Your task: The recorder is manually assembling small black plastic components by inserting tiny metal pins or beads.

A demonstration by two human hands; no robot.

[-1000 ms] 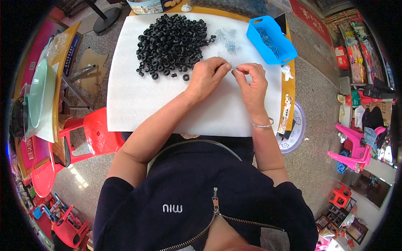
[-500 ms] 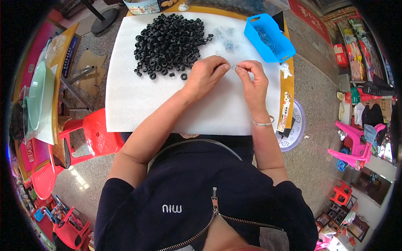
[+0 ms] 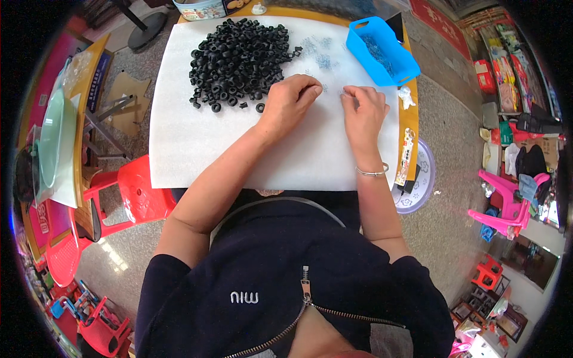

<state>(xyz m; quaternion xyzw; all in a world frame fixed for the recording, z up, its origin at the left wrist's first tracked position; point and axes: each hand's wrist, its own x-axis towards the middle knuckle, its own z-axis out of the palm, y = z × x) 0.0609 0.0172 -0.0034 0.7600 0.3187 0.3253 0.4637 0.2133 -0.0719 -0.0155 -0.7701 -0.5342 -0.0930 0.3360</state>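
My left hand point(image 3: 290, 102) is over the white sheet, just right of a heap of small black ring-shaped and tubular rubber-like parts point(image 3: 236, 59). Its thumb and forefinger are closed in a pinch; whatever may be between them is too small to make out. Apart from it, to the right, my right hand point(image 3: 364, 116) has its fingers curled in toward the thumb. Anything in that grip cannot be made out either. Beyond both hands, tiny shiny pieces point(image 3: 323, 61) lie scattered on the sheet. A blue plastic basket point(image 3: 397, 73) at the far right contains more of them.
The white sheet point(image 3: 203, 155) covers most of a yellow table. A crumpled white tissue point(image 3: 406, 97) and a patterned strip point(image 3: 406, 154) lie along the right edge. A decorated tin point(image 3: 203, 9) stands at the back. A red chair point(image 3: 143, 188) is at the left.
My hands have drawn apart from nearly touching fingertips. The right hand has shifted slightly right and its fingers are more curled; the left has moved slightly left.
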